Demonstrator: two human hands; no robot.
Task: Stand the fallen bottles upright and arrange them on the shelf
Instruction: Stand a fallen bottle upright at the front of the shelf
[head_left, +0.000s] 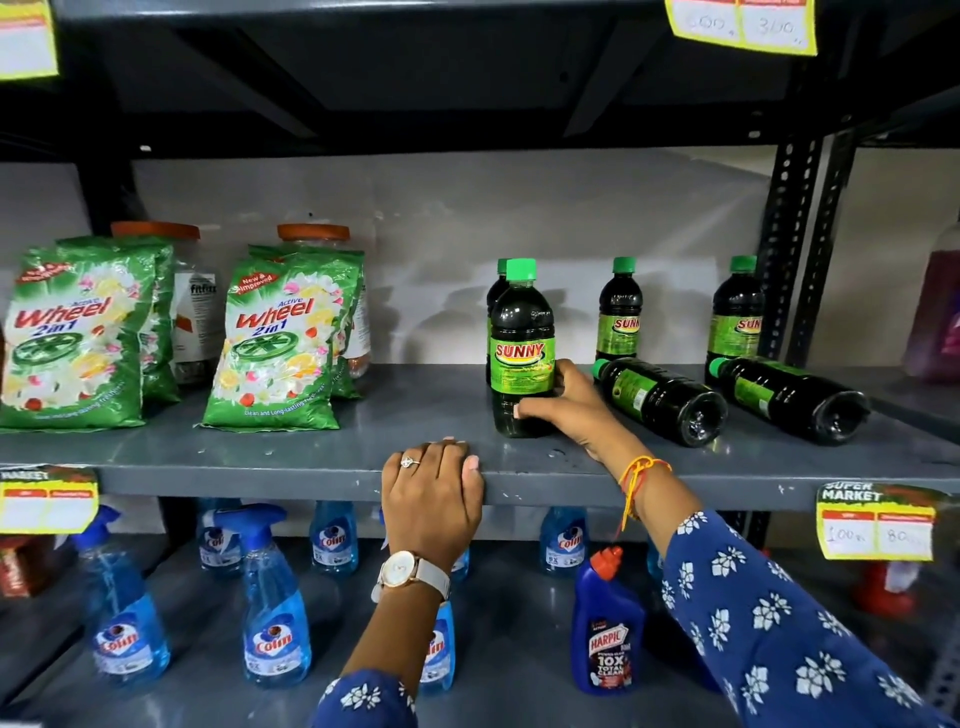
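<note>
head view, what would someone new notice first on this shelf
Probably the right hand wrapped around an upright Sunny bottle near the middle shelf's front edge, with the left hand resting on that edge. Just to the right, two fallen bottles lie on their sides, bases toward the camera, in front of two standing ones. On the left, bright green Wheel detergent packs stand out.

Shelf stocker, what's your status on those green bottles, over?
Right hand gripping upright bottle. Left hand resting on shelf edge. Two bottles lying flat: near one, far one. Nothing blocking.
</note>
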